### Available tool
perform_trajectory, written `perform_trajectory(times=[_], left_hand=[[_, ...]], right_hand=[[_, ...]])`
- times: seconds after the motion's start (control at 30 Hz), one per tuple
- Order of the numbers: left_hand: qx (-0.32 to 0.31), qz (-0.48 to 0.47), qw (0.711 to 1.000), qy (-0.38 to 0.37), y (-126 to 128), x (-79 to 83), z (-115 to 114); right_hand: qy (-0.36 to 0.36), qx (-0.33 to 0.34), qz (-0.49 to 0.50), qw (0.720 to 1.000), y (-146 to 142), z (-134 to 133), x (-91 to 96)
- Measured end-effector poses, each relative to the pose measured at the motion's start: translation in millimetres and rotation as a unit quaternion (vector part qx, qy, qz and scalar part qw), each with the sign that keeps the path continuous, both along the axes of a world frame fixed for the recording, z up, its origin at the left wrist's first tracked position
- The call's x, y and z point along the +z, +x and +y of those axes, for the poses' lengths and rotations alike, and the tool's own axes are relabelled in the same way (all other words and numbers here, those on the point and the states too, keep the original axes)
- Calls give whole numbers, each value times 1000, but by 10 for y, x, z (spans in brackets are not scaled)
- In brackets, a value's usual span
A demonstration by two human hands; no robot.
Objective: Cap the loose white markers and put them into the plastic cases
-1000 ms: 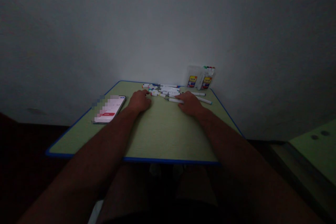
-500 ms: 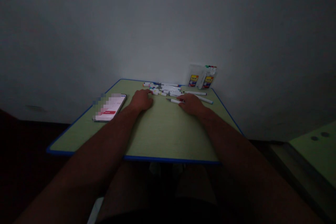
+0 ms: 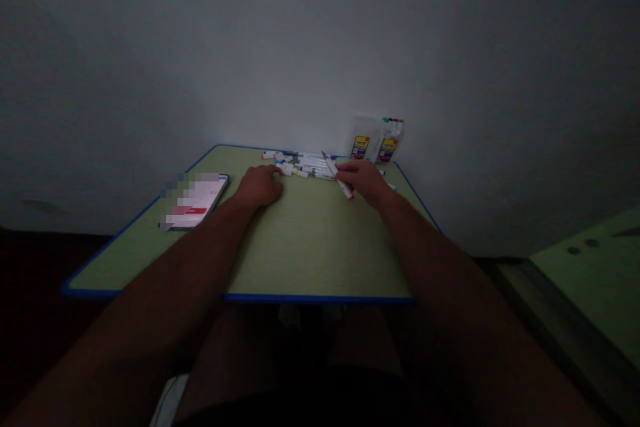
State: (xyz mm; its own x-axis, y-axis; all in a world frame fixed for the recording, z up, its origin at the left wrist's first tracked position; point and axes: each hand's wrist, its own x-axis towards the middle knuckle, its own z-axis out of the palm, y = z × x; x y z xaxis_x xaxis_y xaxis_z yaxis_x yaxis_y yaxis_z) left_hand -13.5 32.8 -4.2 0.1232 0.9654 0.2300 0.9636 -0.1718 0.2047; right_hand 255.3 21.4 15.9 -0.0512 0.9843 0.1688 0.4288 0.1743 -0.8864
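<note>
A heap of white markers with coloured caps (image 3: 303, 165) lies at the far edge of a green table with blue trim (image 3: 310, 247). My right hand (image 3: 364, 179) is closed round one white marker (image 3: 338, 177), lifted and slanted, its red end pointing toward me. My left hand (image 3: 260, 185) rests knuckles-up on the table just left of the heap, fingers curled, tips touching the nearest markers. Whether it holds anything is hidden.
A phone (image 3: 196, 199) with a lit screen lies at the table's left edge. Two clear marker packs (image 3: 376, 140) stand against the grey wall at the back right. Another green surface (image 3: 595, 280) shows at the right.
My right hand has picked one marker off the table and tilted it up. The left hand has stayed by the heap. The view shifted slightly.
</note>
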Motion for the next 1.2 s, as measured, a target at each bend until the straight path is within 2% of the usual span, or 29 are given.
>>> perform_trajectory(times=[0.1, 0.23, 0.5, 0.83, 1.2], left_hand=[[0, -6, 1000, 4, 11, 0, -5], [1, -25, 1000, -6, 30, 14, -19], [-10, -11, 1000, 4, 67, -21, 27], [-37, 11, 999, 0, 73, -99, 102], [-32, -21, 999, 2, 82, -36, 41]], right_hand=[[-72, -5, 96, 993, -35, -24, 17], [-114, -2, 147, 983, -64, -64, 46], [-123, -6, 158, 980, -53, -59, 49], [-130, 24, 171, 976, -58, -79, 66], [-133, 51, 161, 977, -27, -61, 38]])
